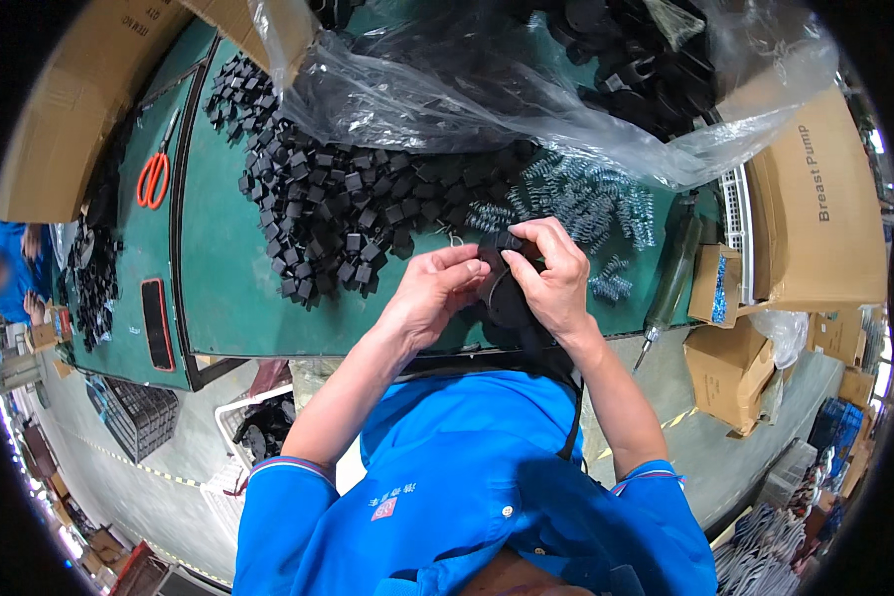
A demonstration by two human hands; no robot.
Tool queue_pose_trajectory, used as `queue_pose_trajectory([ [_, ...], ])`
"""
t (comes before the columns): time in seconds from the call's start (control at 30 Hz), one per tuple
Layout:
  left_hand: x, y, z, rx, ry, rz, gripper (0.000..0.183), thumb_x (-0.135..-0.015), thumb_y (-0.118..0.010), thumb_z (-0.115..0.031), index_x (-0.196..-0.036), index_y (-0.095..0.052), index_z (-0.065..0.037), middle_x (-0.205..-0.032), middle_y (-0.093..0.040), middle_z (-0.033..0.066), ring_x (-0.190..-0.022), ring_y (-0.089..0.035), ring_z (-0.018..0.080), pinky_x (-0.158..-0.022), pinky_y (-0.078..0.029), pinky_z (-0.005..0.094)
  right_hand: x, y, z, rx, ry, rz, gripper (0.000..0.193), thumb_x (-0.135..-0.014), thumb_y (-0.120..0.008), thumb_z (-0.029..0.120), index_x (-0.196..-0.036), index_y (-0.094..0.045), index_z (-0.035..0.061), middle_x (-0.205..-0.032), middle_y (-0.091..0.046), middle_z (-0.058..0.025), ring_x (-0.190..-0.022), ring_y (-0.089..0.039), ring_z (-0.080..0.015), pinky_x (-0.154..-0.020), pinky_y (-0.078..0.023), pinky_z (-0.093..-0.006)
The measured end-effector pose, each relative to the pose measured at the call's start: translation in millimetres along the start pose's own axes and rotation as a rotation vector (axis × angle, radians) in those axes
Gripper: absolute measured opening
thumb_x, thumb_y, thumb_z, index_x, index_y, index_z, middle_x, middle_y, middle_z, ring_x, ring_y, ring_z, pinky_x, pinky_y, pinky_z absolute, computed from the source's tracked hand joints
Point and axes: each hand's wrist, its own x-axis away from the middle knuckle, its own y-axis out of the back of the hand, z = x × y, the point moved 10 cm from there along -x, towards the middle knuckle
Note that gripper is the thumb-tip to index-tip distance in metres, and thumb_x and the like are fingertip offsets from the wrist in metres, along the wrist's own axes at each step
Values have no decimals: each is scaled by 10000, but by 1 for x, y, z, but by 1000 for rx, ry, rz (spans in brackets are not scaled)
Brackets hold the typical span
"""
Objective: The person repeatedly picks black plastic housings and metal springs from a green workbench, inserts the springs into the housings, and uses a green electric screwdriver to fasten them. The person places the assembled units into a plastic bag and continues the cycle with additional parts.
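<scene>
Both hands meet over the near edge of the green table [223, 298]. Between them is a dark black plastic part [508, 301] with a rounded lower end. My left hand [429, 296] pinches it from the left, thumb and fingers drawn together. From the right, my right hand [556, 273] grips its upper end with thumb and forefinger. Fingers cover much of the part, so its exact kind cannot be made out. Just beyond the hands lie a heap of small black plastic blocks [318, 204] and a pile of metal coil springs [591, 204].
A clear plastic bag [417, 94] with black parts spreads across the back. Orange-handled scissors [153, 179] and a phone [157, 323] lie left. A power screwdriver [673, 278], a small box of screws [713, 285] and a large carton [815, 209] stand right. Another person [15, 268] is far left.
</scene>
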Motion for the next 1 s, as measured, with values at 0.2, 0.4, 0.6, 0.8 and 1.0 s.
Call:
queue_pose_trajectory([
  [0.2, 18, -26, 29, 244, 53, 158, 295, -985, -616, -196, -1221, -606, -20, -1057, -673, 25, -949, -631, 100, -849, -523, 248, 21, 13, 2, -273, -156, -23, 241, -744, -750, -42, -971, -674, -17, -941, -656, -83, -810, -634, -148, -724, -516, -251],
  [0.4, 36, -35, 31, 166, -131, 132, 315, -950, -669, -188, -1201, -637, 1, -1076, -679, 39, -940, -627, 103, -820, -526, 262, 44, 33, 9, -342, -171, -93, 261, -706, -766, -47, -950, -676, -25, -875, -644, -71, -773, -609, -145, -696, -491, -251],
  [0.6, 36, -32, 16, -175, -10, 162, 239, -922, -686, -134, -1102, -700, 23, -963, -708, 46, -848, -640, 110, -765, -522, 256, 70, 43, 4, -407, -279, -140, 246, -720, -759, -44, -948, -672, -20, -826, -642, -78, -740, -633, -151, -661, -507, -270],
  [0.8, 52, -100, -36, -1390, -830, 93, 310, -725, -795, -138, -998, -708, -20, -828, -624, 96, -813, -620, 260, -796, -473, 377, 102, 37, -25, -200, -342, -151, 258, -747, -664, -95, -992, -661, -13, -938, -661, -91, -833, -675, -173, -723, -531, -282],
  [1.0, 51, -106, -4, -1504, -1006, 42, 394, -711, -796, -174, -1059, -668, -42, -987, -611, 116, -981, -576, 308, -898, -416, 429, 113, 41, -28, 261, -241, -177, 280, -702, -676, -49, -972, -685, 27, -903, -626, -115, -787, -652, -308, -672, -526, -384],
])
